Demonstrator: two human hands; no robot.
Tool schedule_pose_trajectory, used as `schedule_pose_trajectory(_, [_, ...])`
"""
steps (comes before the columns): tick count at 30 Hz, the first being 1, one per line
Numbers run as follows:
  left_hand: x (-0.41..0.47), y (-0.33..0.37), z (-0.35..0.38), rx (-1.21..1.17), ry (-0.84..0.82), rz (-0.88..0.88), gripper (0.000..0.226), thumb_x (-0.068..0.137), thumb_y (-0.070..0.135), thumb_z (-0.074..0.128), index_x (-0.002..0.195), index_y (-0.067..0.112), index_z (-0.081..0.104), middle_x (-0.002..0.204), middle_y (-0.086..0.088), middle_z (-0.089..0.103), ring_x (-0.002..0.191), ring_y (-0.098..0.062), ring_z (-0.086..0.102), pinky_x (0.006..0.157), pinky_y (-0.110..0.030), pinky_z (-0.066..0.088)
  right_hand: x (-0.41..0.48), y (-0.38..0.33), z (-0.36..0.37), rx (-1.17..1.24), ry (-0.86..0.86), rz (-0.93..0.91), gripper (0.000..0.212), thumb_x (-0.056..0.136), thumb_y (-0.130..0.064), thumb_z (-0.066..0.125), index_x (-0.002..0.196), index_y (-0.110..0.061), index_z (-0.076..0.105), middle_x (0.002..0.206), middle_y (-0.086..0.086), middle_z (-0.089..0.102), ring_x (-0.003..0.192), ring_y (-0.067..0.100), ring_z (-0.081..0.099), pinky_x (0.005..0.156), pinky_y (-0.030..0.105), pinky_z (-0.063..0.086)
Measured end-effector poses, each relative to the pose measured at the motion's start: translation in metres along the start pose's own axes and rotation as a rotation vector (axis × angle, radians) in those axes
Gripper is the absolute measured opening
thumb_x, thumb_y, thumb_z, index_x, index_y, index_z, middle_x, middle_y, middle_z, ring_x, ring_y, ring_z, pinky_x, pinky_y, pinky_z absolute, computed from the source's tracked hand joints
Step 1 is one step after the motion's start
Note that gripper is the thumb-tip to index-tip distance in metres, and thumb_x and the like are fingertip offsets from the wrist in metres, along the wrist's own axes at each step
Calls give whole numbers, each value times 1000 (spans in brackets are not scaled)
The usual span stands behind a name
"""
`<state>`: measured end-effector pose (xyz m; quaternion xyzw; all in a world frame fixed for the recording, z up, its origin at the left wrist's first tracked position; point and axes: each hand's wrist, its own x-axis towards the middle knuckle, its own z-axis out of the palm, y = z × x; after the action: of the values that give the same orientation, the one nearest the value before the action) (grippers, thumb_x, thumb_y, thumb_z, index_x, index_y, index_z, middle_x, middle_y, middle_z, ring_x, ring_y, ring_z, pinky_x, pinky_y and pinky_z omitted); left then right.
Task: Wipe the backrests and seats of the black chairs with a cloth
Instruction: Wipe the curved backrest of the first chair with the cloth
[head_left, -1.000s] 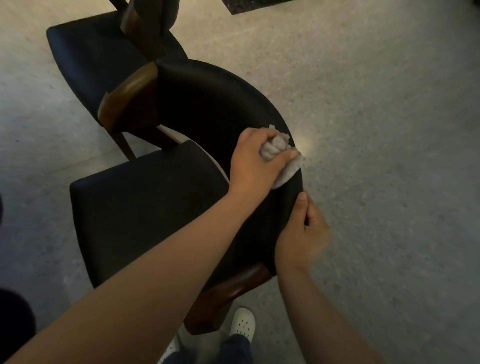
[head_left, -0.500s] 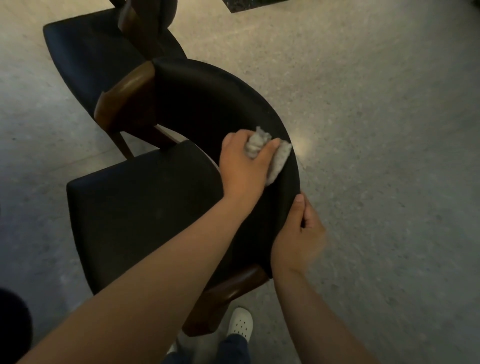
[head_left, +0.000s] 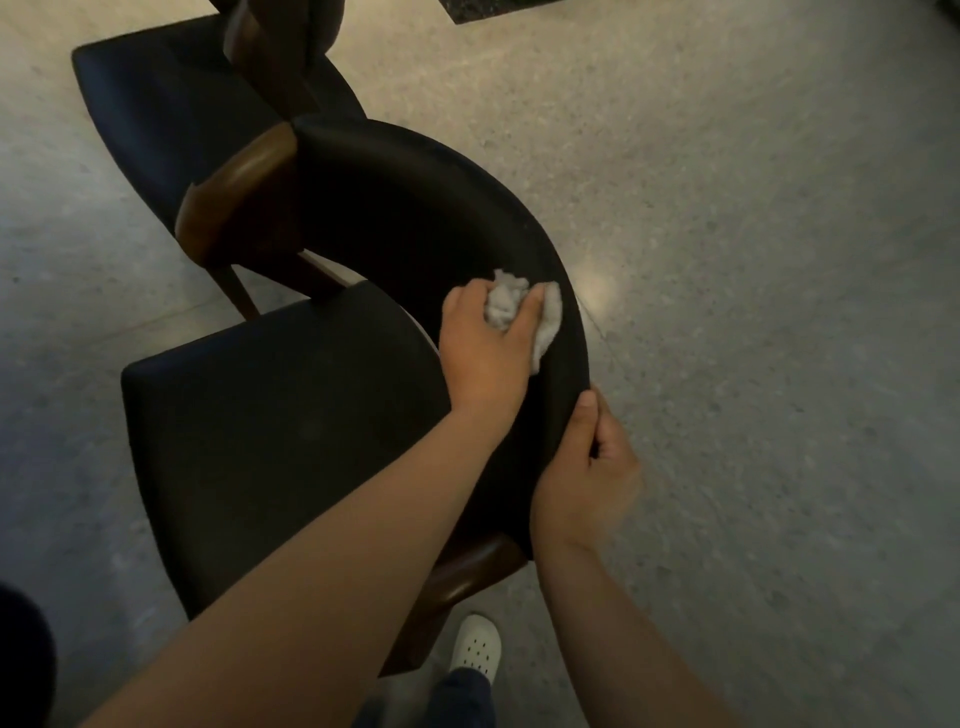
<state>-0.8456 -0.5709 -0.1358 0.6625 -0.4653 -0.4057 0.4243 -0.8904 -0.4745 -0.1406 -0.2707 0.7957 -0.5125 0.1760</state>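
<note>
Left grip (head_left: 488, 343) bunched tight round the cloth (head_left: 548, 322), pressing it onto the curved backrest (head_left: 415, 208). Right grip (head_left: 587, 478) clamps the rim at five o'clock, and the backrest arcs away towards eleven.

A single head-worn view looks steeply down, close over the black chair (head_left: 291, 431) and floor (head_left: 753, 260).

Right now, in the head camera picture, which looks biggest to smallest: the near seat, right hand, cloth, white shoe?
1. near seat
2. right hand, gripping the backrest, nearer the camera
3. cloth and white shoe: about alike; cloth partly covered, so unranked
</note>
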Motion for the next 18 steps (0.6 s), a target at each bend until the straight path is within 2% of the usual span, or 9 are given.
schedule_pose_trajectory(2, [-6, -20, -5, -8, 9, -105, 15, 90, 37, 65, 90, 24, 57, 100, 4, 55, 81, -3, 55, 75, -19, 48, 0, -1, 0, -3, -6, 9, 30, 100, -26, 50, 121, -13, 68, 108, -4, 71, 93, 0, 63, 75, 1, 44])
schedule_pose_trajectory(4, [-7, -40, -10, -23, 27, -266, 12, 92, 36, 63, 88, 25, 58, 101, 0, 58, 84, -6, 58, 76, -28, 53, 0, -1, 0, -5, -14, 20, 31, 100, -28, 49, 121, -15, 68, 109, -4, 72, 92, 0, 64, 75, 4, 47])
schedule_pose_trajectory(6, [-1, -44, -16, -59, 36, -406, 14, 92, 37, 61, 97, 24, 59, 107, -1, 60, 91, -12, 61, 64, -25, 50, 0, -1, 0, 0, -17, 29, 31, 100, -29, 49, 121, -15, 68, 108, -3, 72, 95, 3, 65, 77, 8, 49])
schedule_pose_trajectory(7, [4, -41, -18, -54, 21, -400, 19, 93, 38, 60, 104, 23, 59, 112, -1, 58, 94, -12, 60, 58, -19, 46, 0, -1, 0, -1, -13, 29, 32, 100, -29, 49, 120, -15, 69, 107, -3, 72, 94, 4, 66, 75, 8, 49])
schedule_pose_trajectory(9, [8, -30, -21, -42, -67, -256, 27, 95, 38, 56, 115, 20, 55, 119, 2, 49, 95, -9, 54, 55, -12, 43, 0, -1, 0, -2, -4, 11, 31, 100, -29, 49, 117, -13, 70, 99, 0, 74, 86, 3, 65, 68, 8, 48])
schedule_pose_trajectory(11, [1, -21, -24, -28, -183, -83, 28, 97, 34, 55, 120, 20, 51, 119, 4, 41, 98, -5, 49, 69, -12, 42, 0, 0, 0, -2, -5, -7, 31, 101, -28, 48, 113, -11, 72, 89, 2, 73, 78, 2, 64, 61, 9, 46])
schedule_pose_trajectory(13, [-7, -28, -26, 46, -244, 37, 28, 95, 30, 58, 121, 21, 51, 117, 5, 42, 101, -4, 49, 79, -12, 41, 0, 1, 0, -3, -8, -2, 32, 101, -30, 48, 111, -12, 72, 89, -1, 73, 78, 2, 65, 63, 13, 50])
schedule_pose_trajectory(15, [-8, -42, -28, 74, -224, 62, 21, 94, 27, 61, 113, 21, 56, 110, 7, 48, 97, -4, 52, 80, -14, 42, 0, 1, 0, -2, -12, 18, 32, 101, -32, 47, 111, -15, 72, 91, -5, 72, 82, 2, 65, 68, 15, 52])
schedule_pose_trajectory(18, [-4, -56, -29, -8, -174, -60, 6, 91, 25, 65, 94, 25, 60, 99, 4, 60, 92, -6, 58, 77, -16, 44, 0, 1, 1, 17, -12, 41, 31, 101, -32, 47, 108, -17, 73, 88, -9, 71, 81, -3, 64, 65, 9, 49])
